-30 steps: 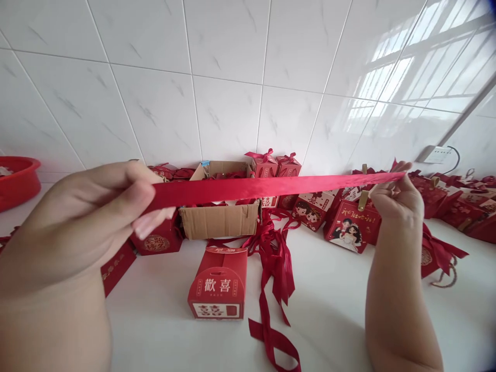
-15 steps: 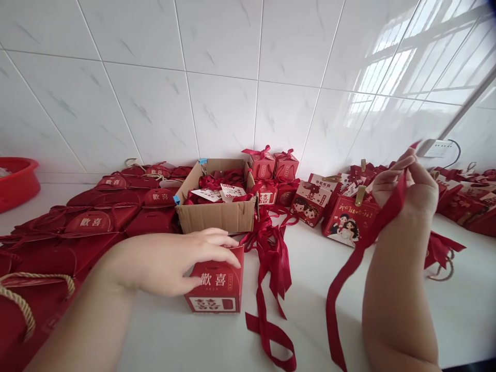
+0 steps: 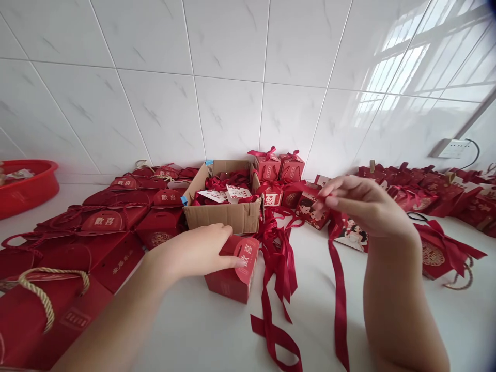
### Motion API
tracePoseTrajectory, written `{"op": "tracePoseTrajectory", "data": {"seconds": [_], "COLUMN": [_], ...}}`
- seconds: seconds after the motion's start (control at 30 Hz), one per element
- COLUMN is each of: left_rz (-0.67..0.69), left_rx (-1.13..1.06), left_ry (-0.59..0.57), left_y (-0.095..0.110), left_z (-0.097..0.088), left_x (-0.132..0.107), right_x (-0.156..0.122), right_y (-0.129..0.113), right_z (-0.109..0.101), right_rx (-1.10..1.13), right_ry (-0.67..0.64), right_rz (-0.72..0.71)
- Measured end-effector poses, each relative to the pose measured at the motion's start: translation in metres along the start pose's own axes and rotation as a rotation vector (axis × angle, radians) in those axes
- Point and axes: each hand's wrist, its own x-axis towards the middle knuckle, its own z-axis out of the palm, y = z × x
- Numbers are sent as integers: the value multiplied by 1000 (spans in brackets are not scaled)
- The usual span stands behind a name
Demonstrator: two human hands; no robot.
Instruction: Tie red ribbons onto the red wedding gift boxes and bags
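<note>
Fingers of my left hand [image 3: 205, 248] wrap over the top of a small red gift box [image 3: 232, 281], thumb on its printed face. The box stands turned at an angle on the white counter. My right hand [image 3: 360, 201] is raised to the right, pinching one end of a dark red ribbon [image 3: 340, 294] that hangs down to the counter. Between the hands lies a pile of loose red ribbons [image 3: 279, 263]. Just behind the gift box is an open cardboard box [image 3: 220, 219] containing red ribbon and printed white cards.
Rows of red gift boxes [image 3: 104, 219] with cords fill the left side. Tied boxes [image 3: 267, 168] are stacked by the tiled wall. More boxes [image 3: 445, 194] and a bow-topped one [image 3: 437, 253] stand right. A red basin [image 3: 39, 191] sits far left.
My left hand has turned the gift box, so its printed front now faces right. My right hand has moved left and lower with the ribbon. The view has shifted slightly.
</note>
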Motion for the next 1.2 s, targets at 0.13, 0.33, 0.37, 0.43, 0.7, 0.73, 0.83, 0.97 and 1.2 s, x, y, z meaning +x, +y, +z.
{"op": "tracePoseTrajectory", "data": {"seconds": [0.13,0.33,0.37,0.43,0.7,0.73,0.83,0.97,1.2], "left_rz": [42,190,189,181,157,160,174,187,194], "left_rx": [15,74,74,75,74,71,61,71,66], "left_ry": [1,-38,-50,-54,-79,-75,-59,-58,-42], "left_y": [-3,-4,-4,-5,-9,-9,-9,-10,-8], "left_z": [0,-3,-2,-1,-3,-3,-2,-2,-2], "left_x": [-8,-13,-11,-7,-4,-4,-5,-7,-5], "right_x": [9,23,24,25,27,27,27,28,27], "right_y": [4,12,14,18,29,29,27,26,30], "right_z": [16,42,46,52,59,60,60,60,61], "right_rx": [-176,-323,-321,-321,-379,-378,-370,-368,-389], "right_ry": [-287,-593,-622,-658,-660,-660,-664,-637,-687], "right_rz": [166,198,194,195,198,201,208,210,215]}}
